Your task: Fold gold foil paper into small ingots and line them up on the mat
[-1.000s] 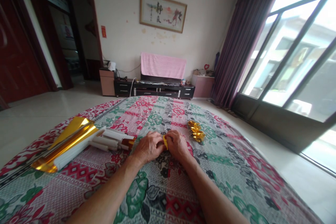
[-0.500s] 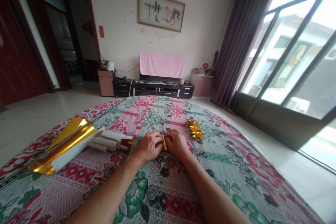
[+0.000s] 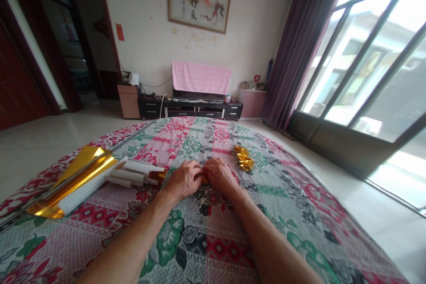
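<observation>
My left hand (image 3: 185, 179) and my right hand (image 3: 220, 176) meet over the middle of the patterned cloth (image 3: 196, 239), fingers bent and closed on a small gold piece (image 3: 205, 180). Most of that piece is hidden by the fingers. Beyond my right hand lies a short row of folded gold shapes (image 3: 244, 158). Left of my left hand are white rolls (image 3: 129, 175) with a brown-gold end, beside a large roll of shiny gold sheet (image 3: 83, 182).
A black low cabinet (image 3: 196, 108) stands beyond the cloth, with a pink towel (image 3: 201, 77) over a screen. A framed picture (image 3: 199, 3) hangs on the wall. At the right are a purple curtain (image 3: 299, 44) and windows.
The gold piece between my hands is now mostly covered by the fingers. The whole view has shifted slightly, so things appear a little further left and higher.
</observation>
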Demonstrator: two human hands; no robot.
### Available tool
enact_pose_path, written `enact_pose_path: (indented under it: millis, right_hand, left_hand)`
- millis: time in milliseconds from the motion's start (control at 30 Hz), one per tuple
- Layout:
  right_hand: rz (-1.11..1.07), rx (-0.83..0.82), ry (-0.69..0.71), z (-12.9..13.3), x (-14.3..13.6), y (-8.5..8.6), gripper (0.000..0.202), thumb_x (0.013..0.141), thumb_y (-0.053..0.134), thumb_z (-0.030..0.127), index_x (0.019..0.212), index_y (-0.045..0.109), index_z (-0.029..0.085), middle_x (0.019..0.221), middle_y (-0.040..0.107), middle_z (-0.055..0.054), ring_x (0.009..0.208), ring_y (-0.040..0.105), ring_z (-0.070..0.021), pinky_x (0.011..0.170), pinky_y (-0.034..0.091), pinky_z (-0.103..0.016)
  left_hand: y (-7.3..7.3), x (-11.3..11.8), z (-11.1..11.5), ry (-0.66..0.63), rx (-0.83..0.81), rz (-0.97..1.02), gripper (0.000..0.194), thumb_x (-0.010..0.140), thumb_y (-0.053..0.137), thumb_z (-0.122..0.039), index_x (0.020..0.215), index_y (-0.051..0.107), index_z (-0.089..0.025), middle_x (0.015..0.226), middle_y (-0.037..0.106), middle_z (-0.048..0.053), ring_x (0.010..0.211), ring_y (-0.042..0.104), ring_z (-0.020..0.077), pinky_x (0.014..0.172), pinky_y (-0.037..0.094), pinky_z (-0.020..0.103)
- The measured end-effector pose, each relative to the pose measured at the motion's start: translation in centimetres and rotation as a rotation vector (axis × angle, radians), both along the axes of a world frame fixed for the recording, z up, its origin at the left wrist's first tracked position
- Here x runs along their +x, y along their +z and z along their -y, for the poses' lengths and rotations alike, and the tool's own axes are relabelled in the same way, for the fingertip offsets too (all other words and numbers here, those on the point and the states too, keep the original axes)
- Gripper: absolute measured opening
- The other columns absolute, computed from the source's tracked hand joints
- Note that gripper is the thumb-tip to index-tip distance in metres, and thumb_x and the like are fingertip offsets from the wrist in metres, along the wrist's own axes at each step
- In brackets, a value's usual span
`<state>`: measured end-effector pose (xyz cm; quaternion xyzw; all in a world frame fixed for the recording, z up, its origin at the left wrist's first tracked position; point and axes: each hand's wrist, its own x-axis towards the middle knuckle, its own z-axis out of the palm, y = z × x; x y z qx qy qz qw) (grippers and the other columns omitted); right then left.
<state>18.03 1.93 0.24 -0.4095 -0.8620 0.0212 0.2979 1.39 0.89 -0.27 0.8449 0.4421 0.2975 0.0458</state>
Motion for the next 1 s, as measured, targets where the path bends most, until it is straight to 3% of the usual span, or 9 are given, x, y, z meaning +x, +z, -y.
enact_pose_path:
  millis: [267, 567, 833, 1000]
  right_hand:
    - [-0.082, -0.025, 0.097, -0.5, 0.5, -0.6, 0.024, 0.078, 0.048, 0.008, 0.086, 0.067, 0.02, 0.091, 0.063, -0.003, 0.087, 0.056, -0.0141, 0.082, 0.041, -0.026]
    - [-0.108, -0.105, 0.142, -0.4, 0.8, 0.0, 0.028, 0.067, 0.054, 0.006, 0.088, 0.068, 0.018, 0.095, 0.063, -0.005, 0.088, 0.057, -0.0154, 0.081, 0.042, -0.027]
    - [-0.08, -0.062, 0.088, 0.1, 0.5, -0.1, 0.018, 0.072, 0.056, 0.013, 0.086, 0.066, 0.019, 0.094, 0.061, -0.004, 0.087, 0.054, -0.0153, 0.082, 0.04, -0.027]
    - [-0.053, -0.017, -0.017, 0.4, 0.0, -0.3, 0.013, 0.077, 0.057, 0.021, 0.087, 0.064, 0.018, 0.094, 0.059, -0.005, 0.086, 0.053, -0.0153, 0.08, 0.039, -0.027]
  left_hand:
    - [0.2, -0.6, -0.2, -0.099, 0.003, -0.02, 0.02, 0.077, 0.053, -0.019, 0.086, 0.07, -0.023, 0.092, 0.062, 0.003, 0.09, 0.054, 0.0166, 0.084, 0.043, 0.03]
    - [0.3, -1.0, -0.5, -0.151, 0.0, -0.066, 0.019, 0.076, 0.056, -0.021, 0.087, 0.07, -0.026, 0.097, 0.061, 0.002, 0.093, 0.054, 0.0165, 0.086, 0.043, 0.03]
    - [0.8, -1.2, -0.4, -0.143, 0.034, -0.13, 0.018, 0.079, 0.053, -0.021, 0.087, 0.069, -0.025, 0.094, 0.06, 0.003, 0.091, 0.053, 0.0167, 0.084, 0.043, 0.03]
    - [0.6, -1.4, -0.5, -0.111, 0.075, -0.146, 0.019, 0.081, 0.05, -0.018, 0.087, 0.067, -0.023, 0.093, 0.059, 0.003, 0.092, 0.052, 0.0167, 0.083, 0.043, 0.03]
